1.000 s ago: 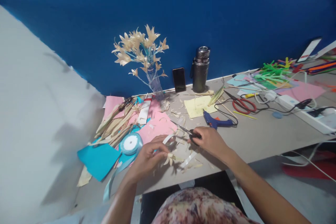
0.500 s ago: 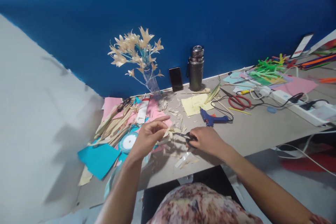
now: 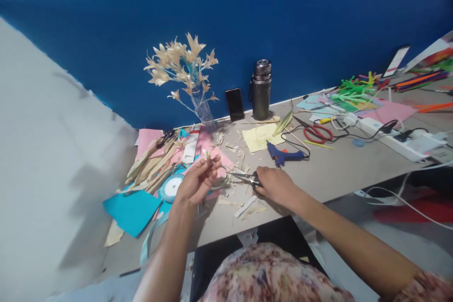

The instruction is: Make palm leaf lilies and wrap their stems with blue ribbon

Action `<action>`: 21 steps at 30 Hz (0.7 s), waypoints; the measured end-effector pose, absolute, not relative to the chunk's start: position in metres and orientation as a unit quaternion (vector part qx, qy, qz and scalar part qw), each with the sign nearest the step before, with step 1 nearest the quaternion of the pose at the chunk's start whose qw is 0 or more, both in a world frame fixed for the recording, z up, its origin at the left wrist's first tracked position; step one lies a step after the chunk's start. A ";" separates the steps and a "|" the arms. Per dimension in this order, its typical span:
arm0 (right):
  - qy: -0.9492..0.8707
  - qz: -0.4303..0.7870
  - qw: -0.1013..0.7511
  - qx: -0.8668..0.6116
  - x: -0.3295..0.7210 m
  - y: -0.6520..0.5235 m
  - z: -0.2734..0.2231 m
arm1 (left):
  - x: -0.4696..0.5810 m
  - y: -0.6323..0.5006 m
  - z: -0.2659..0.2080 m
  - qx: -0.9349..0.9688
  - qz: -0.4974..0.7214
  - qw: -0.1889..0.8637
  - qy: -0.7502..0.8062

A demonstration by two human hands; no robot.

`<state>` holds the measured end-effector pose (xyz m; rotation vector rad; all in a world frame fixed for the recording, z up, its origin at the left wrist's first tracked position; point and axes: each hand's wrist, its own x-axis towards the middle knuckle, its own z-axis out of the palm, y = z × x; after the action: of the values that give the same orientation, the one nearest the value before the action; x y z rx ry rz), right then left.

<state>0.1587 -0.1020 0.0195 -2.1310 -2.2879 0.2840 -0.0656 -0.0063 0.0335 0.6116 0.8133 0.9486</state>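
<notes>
Pinched in the fingers of my left hand (image 3: 199, 180) is a small pale husk flower (image 3: 208, 155), its tip pointing up and partly covered by the fingertips. My right hand (image 3: 278, 186) is closed round the handles of black-handled scissors (image 3: 244, 176), whose blades point left toward my left hand, apart from the flower. Beneath both hands lie husk scraps (image 3: 228, 201) and a white strip (image 3: 245, 207). A roll of light blue ribbon (image 3: 171, 188) rests beside my left wrist.
A vase (image 3: 204, 112) of husk flowers, a phone (image 3: 234, 104) and a flask (image 3: 262, 92) stand along the wall. A blue glue gun (image 3: 285, 153), red-handled scissors (image 3: 318, 134) and a corded power strip (image 3: 389, 139) lie rightward. Husk strips (image 3: 155, 163) and blue paper (image 3: 131, 212) are leftward.
My left hand has turned palm-up and drawn slightly left with the flower, away from the scissors. The scissors' blades now show more fully. The view has shifted slightly.
</notes>
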 end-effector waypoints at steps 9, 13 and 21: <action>-0.755 0.159 -0.012 -0.636 0.172 -0.070 0.018 | -0.054 -0.020 0.035 0.216 0.425 0.828 0.296; -0.764 0.235 -0.001 -0.601 0.191 -0.058 0.018 | -0.048 -0.022 0.035 0.251 0.396 0.841 0.271; -0.652 0.424 0.433 -0.454 0.169 -0.053 0.047 | -0.032 -0.008 0.036 0.376 0.382 0.805 0.255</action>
<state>0.1695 -0.0534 0.0473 -1.1319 -1.6251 1.0573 -0.0319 -0.0077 0.0358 0.8059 0.5456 0.8177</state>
